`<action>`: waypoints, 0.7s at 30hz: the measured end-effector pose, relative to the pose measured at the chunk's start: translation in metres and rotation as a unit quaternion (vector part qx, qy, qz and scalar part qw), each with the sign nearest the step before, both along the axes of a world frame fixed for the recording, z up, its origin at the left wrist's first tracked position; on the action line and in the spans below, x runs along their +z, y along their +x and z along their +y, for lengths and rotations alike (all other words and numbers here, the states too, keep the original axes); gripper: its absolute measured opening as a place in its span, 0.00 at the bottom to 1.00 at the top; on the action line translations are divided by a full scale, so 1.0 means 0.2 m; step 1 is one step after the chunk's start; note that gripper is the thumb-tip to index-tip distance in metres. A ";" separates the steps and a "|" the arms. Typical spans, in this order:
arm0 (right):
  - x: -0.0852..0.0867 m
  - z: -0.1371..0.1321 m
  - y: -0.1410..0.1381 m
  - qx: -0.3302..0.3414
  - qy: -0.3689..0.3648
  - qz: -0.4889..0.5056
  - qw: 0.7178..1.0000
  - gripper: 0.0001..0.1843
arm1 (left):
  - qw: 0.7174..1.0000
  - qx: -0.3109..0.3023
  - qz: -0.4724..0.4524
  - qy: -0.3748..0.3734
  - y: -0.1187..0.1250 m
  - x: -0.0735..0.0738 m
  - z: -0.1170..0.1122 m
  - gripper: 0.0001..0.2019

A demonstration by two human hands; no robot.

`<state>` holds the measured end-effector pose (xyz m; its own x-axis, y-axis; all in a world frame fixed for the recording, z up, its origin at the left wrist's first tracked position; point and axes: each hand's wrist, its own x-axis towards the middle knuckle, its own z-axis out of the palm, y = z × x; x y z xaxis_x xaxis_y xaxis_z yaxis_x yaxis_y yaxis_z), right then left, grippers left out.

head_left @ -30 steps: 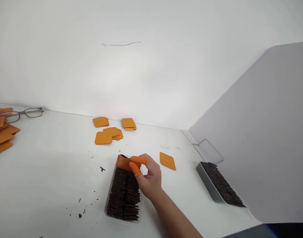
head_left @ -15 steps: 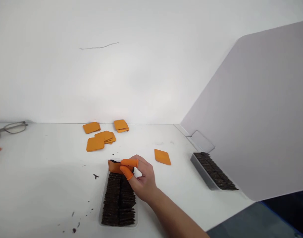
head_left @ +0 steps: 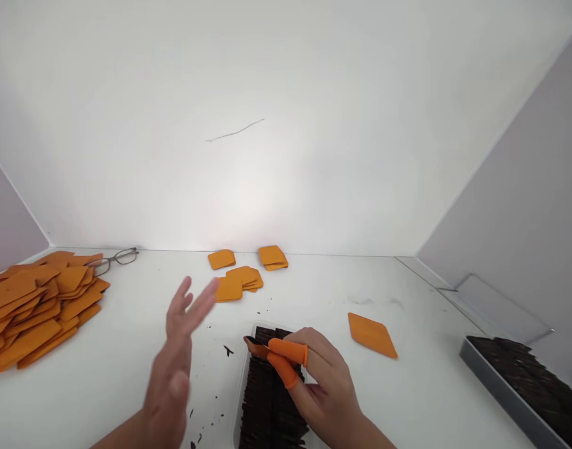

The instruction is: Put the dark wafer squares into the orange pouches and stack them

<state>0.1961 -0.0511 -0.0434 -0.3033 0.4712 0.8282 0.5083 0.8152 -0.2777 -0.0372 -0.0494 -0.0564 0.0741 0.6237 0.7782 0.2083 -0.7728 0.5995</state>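
Observation:
My right hand (head_left: 321,380), with orange finger cots on the thumb and forefinger, pinches a small orange pouch (head_left: 257,349). The pouch gapes at its top, showing a dark inside or edge. It is over a clear plastic tub (head_left: 238,421) packed with two rows of thin dark brown slices (head_left: 258,396). To the left of the tub my left hand (head_left: 174,355) is raised, slightly blurred, its fingers stretched out and nothing in them.
A big heap of orange pouches (head_left: 47,305) lies at the left beside eyeglasses (head_left: 120,257). Small orange stacks (head_left: 242,277) sit near the back wall, and a single orange piece (head_left: 372,335) to the right. A second tub of dark slices (head_left: 505,393) stands far right. Dark crumbs (head_left: 228,351) dot the table.
My left hand has come into the middle of the view. The view has turned left, bringing in the orange heap. My right hand still pinches the orange pouch over the tub.

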 end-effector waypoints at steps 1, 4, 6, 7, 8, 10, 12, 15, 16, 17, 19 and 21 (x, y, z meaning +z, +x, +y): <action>0.00 0.00 0.00 0.007 0.000 -0.007 1.000 0.13 | 0.999 0.007 0.037 0.024 0.01 -0.01 0.03 0.34; -0.01 0.00 0.00 0.030 -0.004 -0.036 0.999 0.13 | 0.982 0.047 0.144 0.110 0.03 -0.04 0.06 0.33; -0.01 0.00 0.00 0.041 -0.001 -0.053 0.998 0.12 | 0.975 0.068 0.166 0.134 0.04 -0.07 0.06 0.29; -0.02 -0.01 0.00 0.044 0.002 -0.058 0.997 0.12 | 0.975 0.072 0.167 0.130 0.05 -0.09 0.06 0.28; -0.02 -0.01 0.00 0.046 0.007 -0.063 0.997 0.12 | 0.976 0.075 0.165 0.120 0.06 -0.10 0.06 0.26; -0.02 -0.01 0.00 0.051 0.018 -0.069 0.996 0.13 | 0.982 0.062 0.147 0.103 0.07 -0.12 0.07 0.24; -0.01 -0.02 0.00 0.054 0.025 -0.073 0.996 0.13 | 0.988 0.010 0.117 0.103 0.09 -0.13 0.08 0.20; 0.01 -0.02 -0.01 0.057 0.027 -0.077 0.995 0.13 | 0.986 -0.062 0.088 0.128 0.11 -0.12 0.09 0.14; 0.01 -0.02 -0.01 0.056 0.026 -0.078 0.995 0.12 | 0.985 -0.066 0.082 0.133 0.11 -0.11 0.09 0.12; 0.01 -0.03 -0.02 0.056 0.027 -0.078 0.995 0.12 | 0.986 -0.061 0.077 0.138 0.12 -0.11 0.09 0.11; 0.01 -0.03 -0.02 0.055 0.029 -0.073 0.995 0.12 | 0.985 -0.055 0.069 0.150 0.12 -0.11 0.09 0.09; -0.01 -0.02 -0.02 0.058 0.034 -0.065 0.996 0.13 | 0.984 -0.054 0.066 0.158 0.12 -0.13 0.10 0.08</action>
